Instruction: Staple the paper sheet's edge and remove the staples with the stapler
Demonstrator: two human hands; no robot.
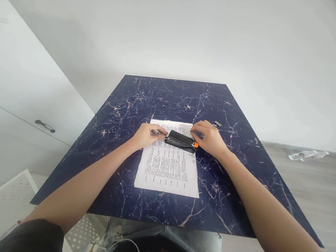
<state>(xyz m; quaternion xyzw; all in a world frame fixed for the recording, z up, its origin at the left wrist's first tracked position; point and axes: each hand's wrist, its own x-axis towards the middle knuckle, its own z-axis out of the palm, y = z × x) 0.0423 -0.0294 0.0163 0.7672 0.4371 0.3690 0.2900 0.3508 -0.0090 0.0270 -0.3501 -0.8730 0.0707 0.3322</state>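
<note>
A black stapler (180,139) with an orange tip lies aslant on printed sheets of paper (166,177). My left hand (148,135) pinches the stapler's left end, where a thin metallic part shows between the fingers. At the stapler's other end is my right hand (208,136), its thumb and forefinger drawn together by the upper right corner of the sheets. What those right fingertips hold, if anything, is too small to make out. Just beyond the right hand lies a small dark greenish object (217,123) on the table.
The dark blue marbled table (164,98) stands against a white wall. White cabinet doors with a dark handle (45,126) are on the left. A white perforated basket (5,202) sits below the table's left edge. Clear plastic packaging (308,155) lies on the floor to the right.
</note>
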